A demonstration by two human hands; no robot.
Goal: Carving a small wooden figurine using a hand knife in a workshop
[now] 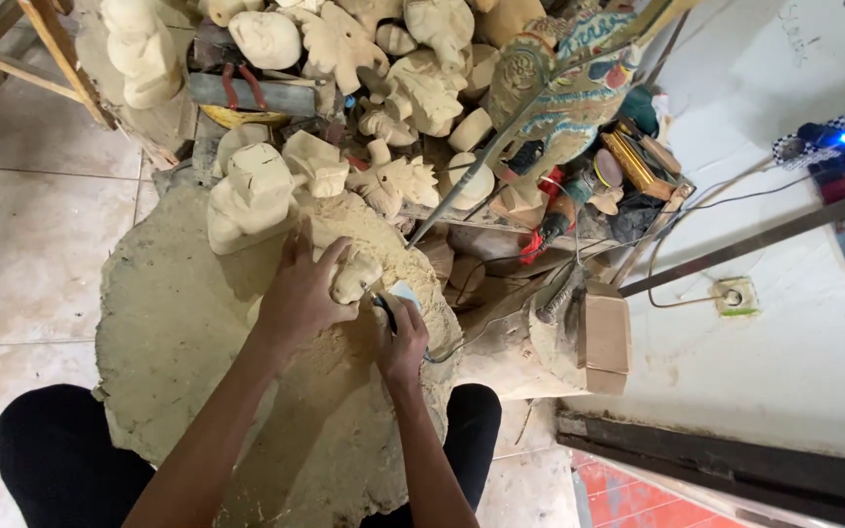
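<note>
- The left hand lies curled over a small, pale, lumpy piece of carved wood and grasps it, pressing it down on a big, round, dusty wooden stump.
- The small wood piece sits near the top middle of the stump, just under the left hand's fingers. Its bare part looks smooth and cream-coloured.
- The right hand is clenched around a thin dark carving tool. The tip of the tool sits right beside the small wood piece, but I cannot tell if it touches.
- The stump has a rough, crumbly edge and a flat top coated in pale dust.
- A chunky, blocky, pale wooden figure stands at the far edge of the stump, close to the left hand.
- Behind it is a heap of pale carved wooden shapes, round and knobbly, some like heads and some like leaves.
- A painted carved figure in blue, gold and red leans in the heap, with curly patterns on it.
- A small brown cardboard box sits to the right of the stump.
- A thin dark cable runs across the white wall to a white wall socket.
- The person's knees in black trousers rest on either side of the stump, on a pale tiled floor.
</note>
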